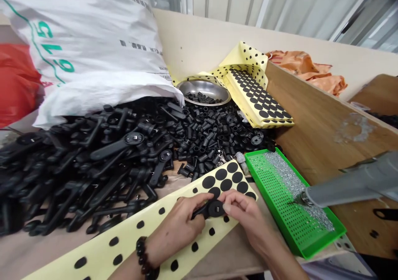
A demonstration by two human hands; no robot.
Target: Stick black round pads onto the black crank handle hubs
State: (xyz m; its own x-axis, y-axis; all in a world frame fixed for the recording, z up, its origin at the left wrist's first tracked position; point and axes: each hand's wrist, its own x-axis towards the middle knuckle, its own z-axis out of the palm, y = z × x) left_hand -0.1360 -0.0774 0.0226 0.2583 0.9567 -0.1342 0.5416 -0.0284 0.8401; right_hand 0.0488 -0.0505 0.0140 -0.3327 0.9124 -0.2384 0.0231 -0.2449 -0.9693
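My left hand point(185, 218), a dark beaded bracelet at its wrist, is closed around a black plastic arm with a round end point(215, 208). The fingers of my right hand point(242, 209) are pinched together against the right edge of that round end. Whether they also hold something thin is hidden. Beneath both hands lies a yellow backing sheet point(149, 230) with large black round stickers point(226, 184) at its far end and small black dots along the rest.
Black plastic parts point(124, 164) are heaped behind and left, under a white sack point(102, 44). A metal bowl point(214, 91) and more sticker sheets point(258, 97) stand behind. To the right are a green basket point(264, 201) of small screws and a grey power screwdriver point(348, 184).
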